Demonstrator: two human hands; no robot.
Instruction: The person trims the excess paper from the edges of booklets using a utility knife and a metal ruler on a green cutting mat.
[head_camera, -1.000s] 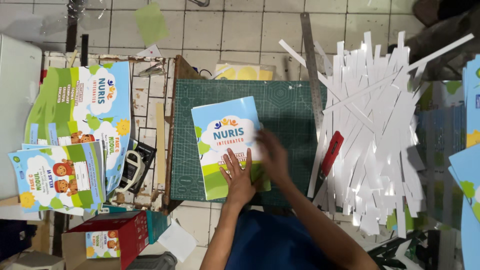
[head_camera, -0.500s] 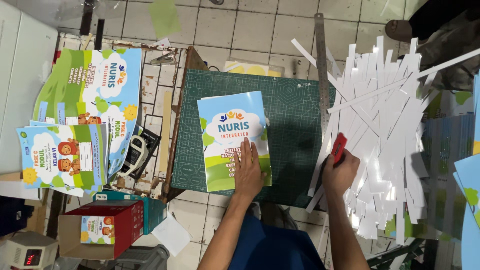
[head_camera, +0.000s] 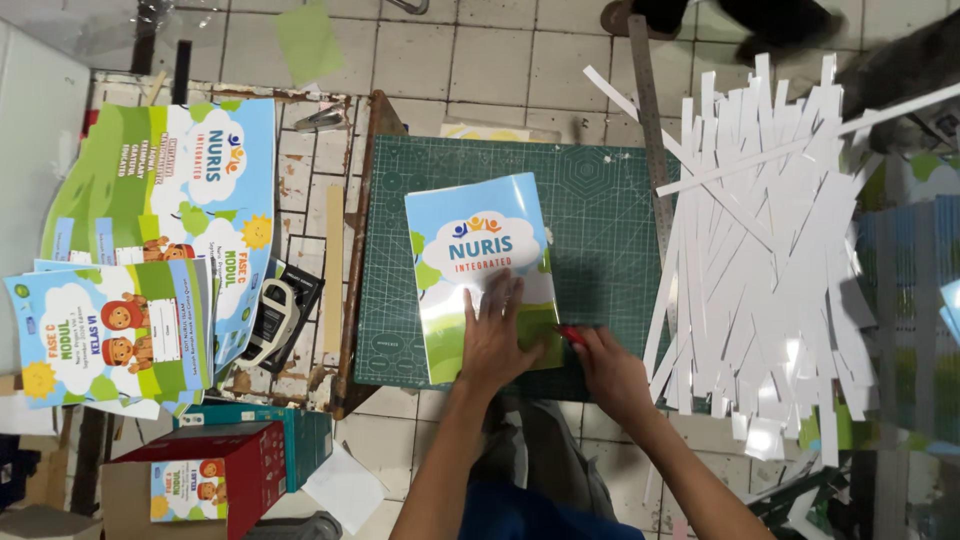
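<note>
A glossy blue and green booklet (head_camera: 470, 250) lies on a dark green cutting mat (head_camera: 600, 230). My left hand (head_camera: 495, 335) presses flat on the booklet's lower part, fingers spread. My right hand (head_camera: 610, 370) sits at the booklet's lower right corner, closed on a red-handled cutter (head_camera: 570, 335) whose tip shows just left of the fingers. A long steel ruler (head_camera: 650, 150) lies along the mat's right edge.
A heap of white paper strips (head_camera: 770, 250) covers the right. Stacks of printed covers (head_camera: 150, 230) lie at left, beside a tape dispenser (head_camera: 275, 320). A red box (head_camera: 220, 480) stands at lower left. Another person's foot (head_camera: 730, 20) shows at the top.
My right hand went out to the paper strips, took the red cutter, and came back to the booklet's lower right corner. My left hand stayed pressed on the booklet.
</note>
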